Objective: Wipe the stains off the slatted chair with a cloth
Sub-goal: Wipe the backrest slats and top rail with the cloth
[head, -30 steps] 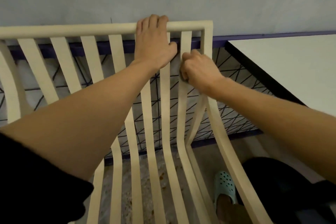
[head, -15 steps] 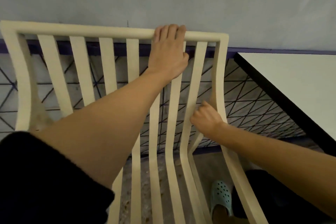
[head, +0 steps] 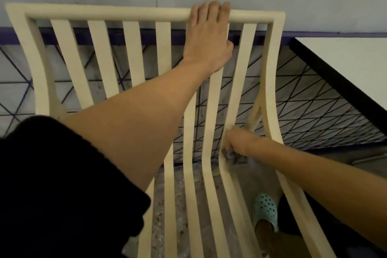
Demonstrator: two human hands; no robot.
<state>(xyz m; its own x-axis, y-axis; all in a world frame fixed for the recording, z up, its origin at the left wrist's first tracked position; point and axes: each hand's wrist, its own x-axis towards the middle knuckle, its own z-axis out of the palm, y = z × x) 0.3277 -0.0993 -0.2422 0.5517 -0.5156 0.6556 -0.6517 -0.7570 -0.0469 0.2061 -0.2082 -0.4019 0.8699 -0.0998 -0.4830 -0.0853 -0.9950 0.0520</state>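
**Clerk:** Item under inspection?

**Inspector:** One cream slatted chair [head: 134, 48] of painted wood or plastic, standing just in front of a grey wall, with its curved back facing the camera. Brownish spots show on the floor seen between the seat slats.

**Clerk:** Left hand?

**Inspector:** The left hand [head: 209, 42] is on the rounded top rail [head: 104, 13], near the chair's right top corner. Its fingers are hooked over the rail, the palm lies flat against the slats below, and the grip is closed on the rail. A black sleeve [head: 62, 184] covers the upper arm.

**Clerk:** Right hand?

**Inspector:** The right hand [head: 238, 142] is low on the chair, at the bend where the back meets the seat, beside the right side frame. Its fingers are bunched tight round a crumpled dark grey cloth [head: 232, 156], which is pressed against the second slat from the right.

**Clerk:** Condition of the cloth?

**Inspector:** That part is blurred. Only a speckled wad shows under the knuckles, so I cannot tell its full extent.

**Clerk:** Surroundings?

**Inspector:** A white table with a black edge [head: 345, 65] stands to the chair's right and does not touch it. Tiles with dark triangular lines show through the slats. A mint-green perforated clog [head: 265, 207] is on the floor, seen between the rightmost slat and the side frame.
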